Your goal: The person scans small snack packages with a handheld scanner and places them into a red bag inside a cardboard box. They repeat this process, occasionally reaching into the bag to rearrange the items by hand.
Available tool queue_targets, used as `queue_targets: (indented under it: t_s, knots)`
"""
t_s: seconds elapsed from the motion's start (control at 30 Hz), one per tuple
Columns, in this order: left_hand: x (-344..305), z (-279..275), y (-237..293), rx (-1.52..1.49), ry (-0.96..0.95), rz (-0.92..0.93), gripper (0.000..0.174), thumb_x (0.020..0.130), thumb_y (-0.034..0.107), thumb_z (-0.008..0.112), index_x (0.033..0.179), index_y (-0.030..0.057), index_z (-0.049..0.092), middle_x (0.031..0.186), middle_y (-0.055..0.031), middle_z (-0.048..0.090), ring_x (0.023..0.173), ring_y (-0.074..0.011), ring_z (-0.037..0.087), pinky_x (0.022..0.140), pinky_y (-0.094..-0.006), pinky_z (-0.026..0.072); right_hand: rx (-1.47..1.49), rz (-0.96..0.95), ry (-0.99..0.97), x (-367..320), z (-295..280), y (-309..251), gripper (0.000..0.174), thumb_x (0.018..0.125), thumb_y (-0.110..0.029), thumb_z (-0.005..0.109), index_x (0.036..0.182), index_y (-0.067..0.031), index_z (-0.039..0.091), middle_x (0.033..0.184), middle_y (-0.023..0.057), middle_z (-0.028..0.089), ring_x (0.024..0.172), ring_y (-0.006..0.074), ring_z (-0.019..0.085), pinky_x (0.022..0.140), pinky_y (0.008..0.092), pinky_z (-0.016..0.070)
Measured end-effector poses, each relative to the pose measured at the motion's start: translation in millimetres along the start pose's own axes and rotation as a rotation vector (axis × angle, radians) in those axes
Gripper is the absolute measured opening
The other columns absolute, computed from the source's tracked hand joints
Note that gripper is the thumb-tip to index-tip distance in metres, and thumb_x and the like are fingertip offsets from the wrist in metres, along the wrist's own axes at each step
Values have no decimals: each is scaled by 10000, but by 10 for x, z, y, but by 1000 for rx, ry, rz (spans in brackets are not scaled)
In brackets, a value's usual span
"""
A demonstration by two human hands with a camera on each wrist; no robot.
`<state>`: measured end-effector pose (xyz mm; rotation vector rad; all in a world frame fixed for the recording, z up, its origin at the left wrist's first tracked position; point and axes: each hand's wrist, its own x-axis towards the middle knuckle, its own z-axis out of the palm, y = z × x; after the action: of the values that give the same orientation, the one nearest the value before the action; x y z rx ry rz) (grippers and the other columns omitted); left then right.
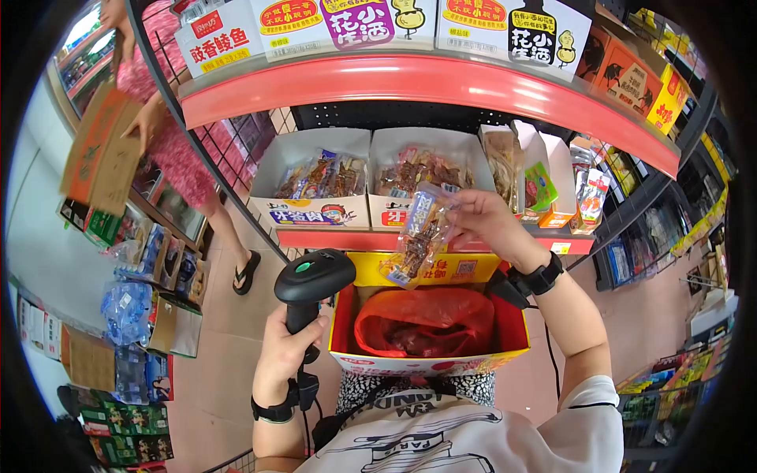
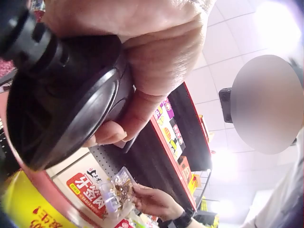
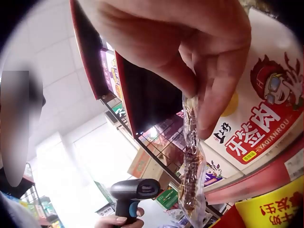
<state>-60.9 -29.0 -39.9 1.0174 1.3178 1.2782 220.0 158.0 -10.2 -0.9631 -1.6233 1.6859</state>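
In the head view my left hand (image 1: pixel 282 351) grips the handle of a black barcode scanner (image 1: pixel 315 277), its head up. The right hand (image 1: pixel 493 225) pinches a clear snack packet (image 1: pixel 422 236) by its edge, in front of the shelf. Brown meat skewers show through the film, as the right wrist view also shows on the packet (image 3: pixel 191 161). Behind it, a white open box (image 1: pixel 430 162) and its neighbour box (image 1: pixel 315 169) hold similar packets. Below the packet sits a red and yellow carton (image 1: pixel 430 359) with a red plastic bag (image 1: pixel 426 315) inside.
A red-edged upper shelf (image 1: pixel 426 83) with snack boxes overhangs the lower one. Narrower boxes (image 1: pixel 540 177) stand right of the packet boxes. On the left, a person in a pink dress (image 1: pixel 185 150) holds a cardboard box (image 1: pixel 102 150). Stacked goods (image 1: pixel 130 315) line the left floor.
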Motion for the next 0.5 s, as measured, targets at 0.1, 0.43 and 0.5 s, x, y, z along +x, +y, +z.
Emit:
queue_targets:
  t_s: [0.1, 0.43, 0.5]
  knots:
    - [25, 36, 18, -28, -32, 5, 236, 802, 16, 612, 1030, 12, 550, 770, -2, 559, 594, -57, 491, 535, -203, 404, 22, -11, 25, 27, 18, 65, 198, 894, -65, 516, 1074, 13, 544, 853, 80, 643, 684, 113, 630, 551, 218, 522]
    - [47, 105, 4, 72, -58, -21, 203, 791, 76, 661, 968, 20, 578, 701, 28, 523, 585, -52, 476, 518, -213, 381, 53, -11, 121, 69, 58, -61, 143, 897, -55, 500, 1018, 13, 535, 877, 98, 636, 735, 181, 662, 601, 245, 547]
    - [42, 113, 2, 101, -66, -1, 209, 790, 81, 663, 971, 20, 579, 707, 34, 515, 596, -53, 465, 524, -218, 378, 77, -9, 138, 77, 62, -82, 151, 897, -48, 492, 1027, 16, 534, 882, 100, 637, 727, 183, 663, 594, 242, 545]
